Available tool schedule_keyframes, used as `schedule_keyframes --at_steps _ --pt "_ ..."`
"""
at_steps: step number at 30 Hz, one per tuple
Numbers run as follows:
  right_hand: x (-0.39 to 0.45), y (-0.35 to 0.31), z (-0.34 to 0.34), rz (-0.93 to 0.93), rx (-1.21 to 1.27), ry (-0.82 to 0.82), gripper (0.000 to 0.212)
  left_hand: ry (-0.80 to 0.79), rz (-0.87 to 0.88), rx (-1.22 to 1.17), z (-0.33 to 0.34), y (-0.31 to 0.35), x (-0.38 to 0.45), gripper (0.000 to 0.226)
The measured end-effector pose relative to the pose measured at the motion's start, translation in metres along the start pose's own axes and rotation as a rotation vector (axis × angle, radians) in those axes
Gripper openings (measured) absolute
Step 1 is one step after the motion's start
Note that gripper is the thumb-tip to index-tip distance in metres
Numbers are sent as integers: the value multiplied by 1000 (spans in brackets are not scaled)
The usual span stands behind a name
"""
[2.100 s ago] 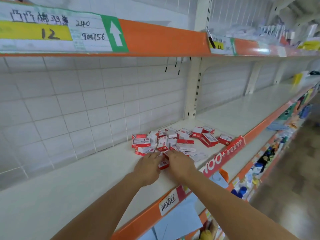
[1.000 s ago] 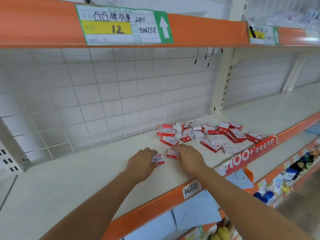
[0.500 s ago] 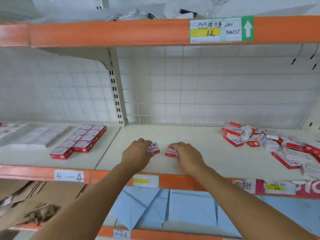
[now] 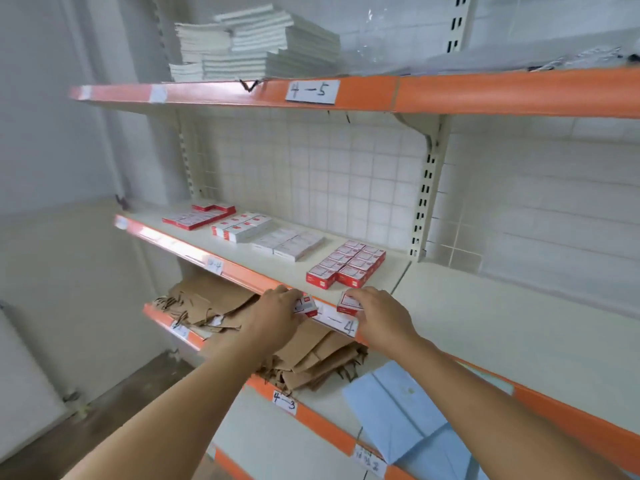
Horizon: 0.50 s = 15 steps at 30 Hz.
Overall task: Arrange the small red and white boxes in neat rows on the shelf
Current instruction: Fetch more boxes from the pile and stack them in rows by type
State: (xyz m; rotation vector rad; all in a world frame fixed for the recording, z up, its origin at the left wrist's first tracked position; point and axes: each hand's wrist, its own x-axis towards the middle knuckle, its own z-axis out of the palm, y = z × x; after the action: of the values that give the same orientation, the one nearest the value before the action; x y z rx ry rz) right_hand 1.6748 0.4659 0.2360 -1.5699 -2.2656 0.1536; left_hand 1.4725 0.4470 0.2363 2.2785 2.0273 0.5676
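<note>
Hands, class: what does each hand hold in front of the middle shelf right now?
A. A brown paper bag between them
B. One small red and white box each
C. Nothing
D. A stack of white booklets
B: the left hand grips one small box and the right hand grips another box, just short of the neat red rows.

One small red and white box (image 4: 306, 305) sits in the left hand (image 4: 277, 311), another box (image 4: 348, 303) in the right hand (image 4: 379, 315); a neat block of boxes (image 4: 346, 264) lies just beyond them.
</note>
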Motion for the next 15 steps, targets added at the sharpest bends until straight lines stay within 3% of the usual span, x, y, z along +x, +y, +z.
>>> schedule_keyframes --at_steps 7,15 --pt "62 -118 55 -114 45 -40 51 35 -158 75 -44 -136 -35 37" --pt "133 -216 105 -199 81 -77 50 63 -278 68 -69 -241 -43 36"
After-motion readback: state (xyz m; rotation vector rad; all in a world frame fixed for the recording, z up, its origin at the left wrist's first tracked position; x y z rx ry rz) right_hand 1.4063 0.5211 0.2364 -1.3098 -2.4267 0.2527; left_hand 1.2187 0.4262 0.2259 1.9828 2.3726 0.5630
